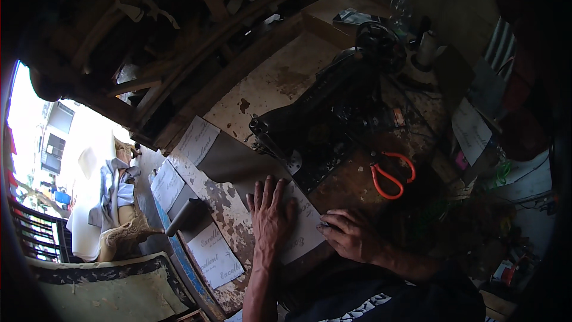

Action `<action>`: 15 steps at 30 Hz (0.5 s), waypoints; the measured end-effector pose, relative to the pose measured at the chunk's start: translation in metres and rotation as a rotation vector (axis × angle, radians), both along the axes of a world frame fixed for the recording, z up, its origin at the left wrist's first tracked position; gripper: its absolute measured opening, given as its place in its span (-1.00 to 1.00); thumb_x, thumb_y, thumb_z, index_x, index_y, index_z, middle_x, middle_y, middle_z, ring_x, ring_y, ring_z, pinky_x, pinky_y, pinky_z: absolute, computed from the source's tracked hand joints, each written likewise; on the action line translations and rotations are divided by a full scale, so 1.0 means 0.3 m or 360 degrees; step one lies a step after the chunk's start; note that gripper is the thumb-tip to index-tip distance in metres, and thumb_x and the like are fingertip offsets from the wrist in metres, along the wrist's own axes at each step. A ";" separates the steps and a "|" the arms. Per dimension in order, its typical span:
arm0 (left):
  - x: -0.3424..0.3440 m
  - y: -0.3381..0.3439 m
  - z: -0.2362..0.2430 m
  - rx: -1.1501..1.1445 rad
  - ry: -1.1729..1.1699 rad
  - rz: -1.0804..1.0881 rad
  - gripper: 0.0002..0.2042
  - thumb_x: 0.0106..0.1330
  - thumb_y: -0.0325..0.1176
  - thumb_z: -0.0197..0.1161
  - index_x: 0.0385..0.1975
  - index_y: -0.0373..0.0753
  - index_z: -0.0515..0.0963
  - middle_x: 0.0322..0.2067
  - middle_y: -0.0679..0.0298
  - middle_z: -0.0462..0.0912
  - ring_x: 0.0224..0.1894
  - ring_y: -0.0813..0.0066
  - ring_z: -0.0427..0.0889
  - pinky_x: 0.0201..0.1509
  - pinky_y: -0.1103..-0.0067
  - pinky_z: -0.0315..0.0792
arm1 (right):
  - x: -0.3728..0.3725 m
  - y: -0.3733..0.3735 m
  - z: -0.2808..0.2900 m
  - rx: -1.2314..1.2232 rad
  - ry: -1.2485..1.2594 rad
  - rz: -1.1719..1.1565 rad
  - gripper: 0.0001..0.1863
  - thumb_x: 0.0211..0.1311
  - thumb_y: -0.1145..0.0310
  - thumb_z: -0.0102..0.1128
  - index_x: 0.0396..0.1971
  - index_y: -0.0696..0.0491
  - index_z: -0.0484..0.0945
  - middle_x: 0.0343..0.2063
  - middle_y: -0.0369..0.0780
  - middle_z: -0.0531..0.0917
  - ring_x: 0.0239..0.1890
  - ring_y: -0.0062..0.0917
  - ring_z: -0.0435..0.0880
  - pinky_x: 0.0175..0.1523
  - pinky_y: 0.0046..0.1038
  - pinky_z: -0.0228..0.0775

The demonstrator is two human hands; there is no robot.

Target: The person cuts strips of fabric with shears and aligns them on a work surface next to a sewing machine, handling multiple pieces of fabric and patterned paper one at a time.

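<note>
My left hand (271,214) lies open, fingers spread flat, on a dark sheet (229,161) and pale printed paper (295,250) beside the black sewing machine (313,101). The material reaches up to the machine's needle area. My right hand (348,235) rests at the paper's right edge with fingers curled and close together; what they hold, if anything, I cannot make out. Orange-handled scissors (387,186) lie to the right of the machine, above my right hand.
More printed pieces (208,259) and a rolled dark piece (185,217) lie on the worn table (280,77) at left. A plastic bottle (400,15) and thread spool (426,48) stand behind the machine. A padded seat (113,286) is lower left; wooden framework (158,83) borders the table.
</note>
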State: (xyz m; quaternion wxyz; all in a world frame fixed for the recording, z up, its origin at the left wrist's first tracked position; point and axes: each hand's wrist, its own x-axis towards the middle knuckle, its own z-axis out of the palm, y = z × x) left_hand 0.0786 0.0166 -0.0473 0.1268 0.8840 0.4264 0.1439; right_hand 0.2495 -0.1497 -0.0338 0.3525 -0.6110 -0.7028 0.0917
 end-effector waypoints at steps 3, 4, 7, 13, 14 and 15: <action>0.031 0.007 -0.006 0.0040 -0.0021 -0.0017 -0.47 0.40 -0.18 0.25 0.38 -0.06 0.45 0.48 0.05 0.32 0.56 -0.10 0.15 0.62 -0.04 -0.07 | 0.028 0.020 0.019 -0.0023 0.0031 -0.0031 -0.75 0.16 0.42 0.47 -0.13 0.05 0.76 0.00 -0.22 0.69 0.14 -0.34 0.64 0.23 -0.28 0.53; 0.024 0.002 -0.010 0.0047 -0.0020 -0.0005 -0.49 0.40 -0.18 0.26 0.36 -0.05 0.47 0.47 0.06 0.34 0.56 -0.09 0.16 0.62 -0.04 -0.07 | 0.043 0.039 0.034 -0.0055 0.0092 0.0015 -0.75 0.15 0.43 0.47 -0.14 0.06 0.76 -0.02 -0.21 0.70 0.13 -0.33 0.64 0.23 -0.29 0.53; -0.029 0.006 -0.010 0.0098 0.0025 0.0010 -0.54 0.40 -0.20 0.28 0.29 -0.04 0.54 0.45 0.10 0.37 0.56 -0.07 0.18 0.61 -0.03 -0.05 | 0.183 0.186 0.172 0.0281 -0.0020 -0.0051 -0.82 0.20 0.45 0.41 -0.20 0.11 0.73 -0.05 -0.17 0.71 0.07 -0.27 0.66 0.20 -0.27 0.54; 0.038 -0.014 0.005 0.0092 0.0014 -0.0122 -0.63 0.44 -0.27 0.20 0.23 -0.04 0.60 0.44 0.19 0.41 0.54 0.03 0.24 0.60 -0.05 -0.02 | 0.840 0.593 0.551 0.0616 -0.0611 -0.1273 -0.72 0.46 0.22 0.16 -0.17 0.14 0.69 -0.10 -0.05 0.73 -0.01 -0.11 0.71 0.11 -0.15 0.53; 0.035 -0.016 0.003 0.0104 0.0017 -0.0112 -0.63 0.44 -0.27 0.20 0.23 -0.04 0.60 0.44 0.19 0.41 0.54 0.03 0.24 0.60 -0.05 -0.02 | 0.935 0.671 0.542 0.0224 -0.0637 -0.1430 -0.64 0.51 0.14 0.10 -0.13 0.15 0.69 -0.06 -0.02 0.73 0.01 -0.09 0.71 0.11 -0.12 0.53; 0.026 -0.016 -0.002 0.0071 -0.0011 -0.0084 -0.63 0.44 -0.27 0.20 0.23 -0.04 0.60 0.44 0.19 0.40 0.55 0.03 0.23 0.60 -0.06 -0.02 | 0.971 0.710 0.500 0.0238 -0.0631 -0.1421 -0.64 0.51 0.14 0.10 -0.13 0.15 0.69 -0.06 -0.02 0.73 0.01 -0.09 0.71 0.11 -0.12 0.53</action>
